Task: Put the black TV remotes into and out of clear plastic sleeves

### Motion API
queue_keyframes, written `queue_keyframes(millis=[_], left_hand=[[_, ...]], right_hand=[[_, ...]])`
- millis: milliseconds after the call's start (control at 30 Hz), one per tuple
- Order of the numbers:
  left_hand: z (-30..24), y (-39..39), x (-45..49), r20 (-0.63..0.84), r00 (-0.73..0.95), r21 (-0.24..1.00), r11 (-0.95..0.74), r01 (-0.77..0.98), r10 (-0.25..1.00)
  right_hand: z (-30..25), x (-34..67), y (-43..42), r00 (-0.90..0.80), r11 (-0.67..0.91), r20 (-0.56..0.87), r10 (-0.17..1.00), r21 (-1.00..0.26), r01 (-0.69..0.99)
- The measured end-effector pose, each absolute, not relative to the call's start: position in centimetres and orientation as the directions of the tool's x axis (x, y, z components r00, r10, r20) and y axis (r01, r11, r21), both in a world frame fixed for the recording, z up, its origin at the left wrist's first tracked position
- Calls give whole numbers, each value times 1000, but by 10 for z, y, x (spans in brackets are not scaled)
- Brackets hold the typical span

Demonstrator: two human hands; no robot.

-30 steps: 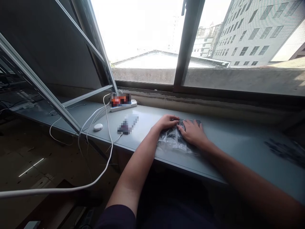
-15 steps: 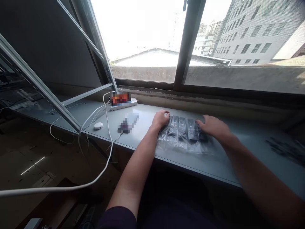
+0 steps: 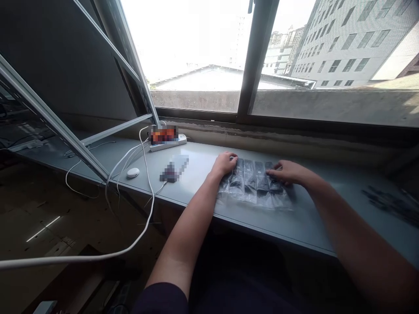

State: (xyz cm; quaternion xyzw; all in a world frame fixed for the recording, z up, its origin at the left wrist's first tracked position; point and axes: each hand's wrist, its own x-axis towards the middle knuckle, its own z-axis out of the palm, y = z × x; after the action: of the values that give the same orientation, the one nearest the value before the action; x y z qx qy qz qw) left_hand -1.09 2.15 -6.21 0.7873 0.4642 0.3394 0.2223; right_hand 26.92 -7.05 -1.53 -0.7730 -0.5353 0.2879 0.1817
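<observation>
Containers first. On the grey bench, below the window: clear plastic packaging, lying flat near the front edge. Inside it, dark oblong pieces, side by side in a row, at least four to be counted; too wrinkled and shiny for naming the contents. Can't tell whether one sheet or several sleeves. Loose film spread toward the front edge, beyond the near ends of the pieces.

At the left end of the row: left hand, with curled fingers against the packaging. Can't tell whether pinching or merely resting. At the right end: right hand, palm down, with fingertips on the rightmost piece and thumb close by. Grip on the film not confirmed; can't tell.

Compared with a second ago: hands then close together on top of the packaging, now well apart at its two ends, with the row exposed between. Compared with half a second ago: right hand now slightly further in over the right end, left hand much as before.

Markings: tiny pale spots on a couple of the dark pieces, too small to read. Over the orange item on the white power strip, and over the device on a cable, pixel blocks, hiding any print. Left of the device: white round object, near a looping white cable. Far right on the bench: blurred dark items.
</observation>
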Motion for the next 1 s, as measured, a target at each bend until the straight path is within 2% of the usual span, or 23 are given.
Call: queue_keyframes(millis=[133, 300, 367, 433, 533, 633, 700, 767, 900, 1000], left_hand=[[-61, 20, -8, 316, 356, 710, -469, 526, 879], [-59, 20, -10, 291, 346, 741, -439, 508, 892], [-59, 20, -10, 293, 332, 748, -432, 505, 896], [-58, 20, -9, 308, 305, 753, -427, 501, 901], [-56, 19, -8, 347, 271, 739, -440, 510, 898], [-53, 15, -8, 391, 273, 719, -477, 505, 879], [-50, 12, -8, 414, 274, 724, -496, 479, 868], [-47, 9, -7, 423, 269, 749, -501, 433, 865], [-44, 7, -6, 417, 266, 814, -487, 316, 869], [-45, 8, -5, 425, 312, 820, -507, 266, 850]], right_hand=[[-15, 267, -69, 240, -341, -245, 940, -601, 722], [-15, 268, -67, 281, -294, -97, 955, -450, 843], [-13, 271, -66, 308, -309, -76, 948, -436, 845], [-9, 273, -67, 360, -343, -61, 931, -486, 804], [-1, 268, -72, 403, -335, -63, 913, -680, 652], [2, 254, -80, 249, -218, -144, 958, -928, 303], [2, 243, -85, 84, -146, -137, 987, -983, 113], [-1, 234, -88, -54, -148, -147, 988, -989, -19], [-5, 220, -93, -266, -244, -221, 938, -968, -57], [-6, 214, -98, -340, -304, -271, 901, -952, -46]])
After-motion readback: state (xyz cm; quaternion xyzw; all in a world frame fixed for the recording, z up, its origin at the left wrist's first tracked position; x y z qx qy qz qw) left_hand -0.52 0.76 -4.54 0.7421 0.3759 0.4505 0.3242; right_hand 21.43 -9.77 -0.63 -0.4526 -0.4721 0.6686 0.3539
